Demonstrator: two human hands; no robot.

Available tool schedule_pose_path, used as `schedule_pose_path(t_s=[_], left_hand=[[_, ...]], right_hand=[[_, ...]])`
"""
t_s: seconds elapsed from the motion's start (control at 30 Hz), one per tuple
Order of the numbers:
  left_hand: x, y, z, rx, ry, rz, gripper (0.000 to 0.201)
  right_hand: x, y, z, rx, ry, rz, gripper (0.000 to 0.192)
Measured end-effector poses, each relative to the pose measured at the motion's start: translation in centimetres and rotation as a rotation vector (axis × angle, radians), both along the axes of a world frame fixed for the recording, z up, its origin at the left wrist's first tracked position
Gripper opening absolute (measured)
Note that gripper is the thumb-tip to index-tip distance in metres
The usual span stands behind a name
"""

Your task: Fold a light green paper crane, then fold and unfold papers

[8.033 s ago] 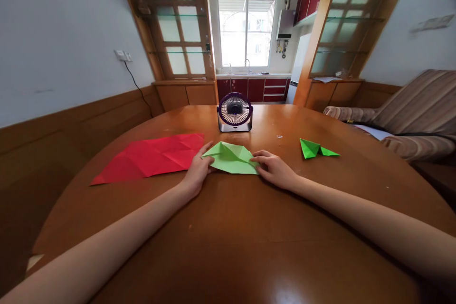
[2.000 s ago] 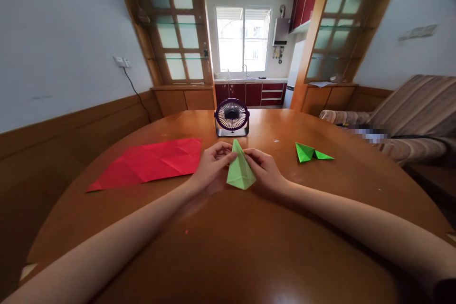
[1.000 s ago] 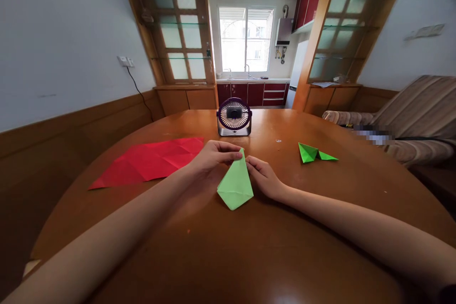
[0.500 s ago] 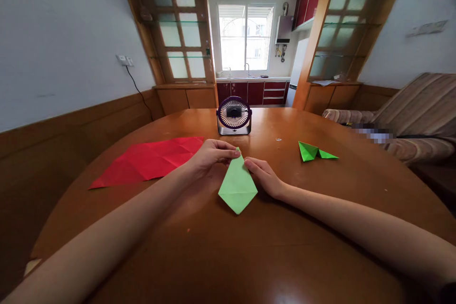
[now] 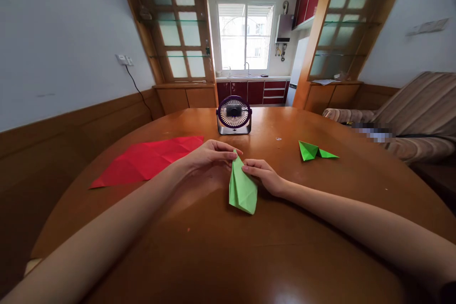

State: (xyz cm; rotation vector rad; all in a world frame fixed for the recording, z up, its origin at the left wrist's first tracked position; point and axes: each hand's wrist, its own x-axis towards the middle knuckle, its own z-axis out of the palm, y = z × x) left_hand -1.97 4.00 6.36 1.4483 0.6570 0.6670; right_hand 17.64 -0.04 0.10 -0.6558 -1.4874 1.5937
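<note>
A folded light-green paper is held above the table between both hands, its narrow tip pointing away from me and its wide end towards me. Layered edges show along its left side. My left hand pinches the narrow tip between thumb and fingers. On the paper's right edge, a little below the tip, my right hand grips with the thumb on top; its fingers behind the paper are partly hidden.
A creased red paper sheet lies on the wooden table at left. Folded bright-green paper sits at right. A small purple-rimmed fan stands at the back, and a striped armchair is beyond the right edge.
The light-green paper has turned from a flat, kite-shaped face to a tilted view that shows its layered left edge. Both hands keep their grip and have shifted only slightly.
</note>
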Motion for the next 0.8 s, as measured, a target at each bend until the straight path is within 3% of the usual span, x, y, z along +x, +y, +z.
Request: schedule_pose_path(t_s=[0.4, 0.6, 0.8], left_hand=[[-0.2, 0.2, -0.6, -0.003, -0.004, -0.01, 0.036], [-0.6, 0.5, -0.9, 0.036, -0.013, 0.005, 0.033], [-1.9, 1.8, -0.9, 0.108, -0.025, 0.098, 0.027]], right_hand=[[0.5, 0.4, 1.1, -0.217, 0.012, 0.12, 0.024], [0.9, 0.0, 2.1, -0.26, -0.046, 0.111, 0.02], [1.2, 0.1, 2.2, -0.243, -0.142, 0.106, 0.018]])
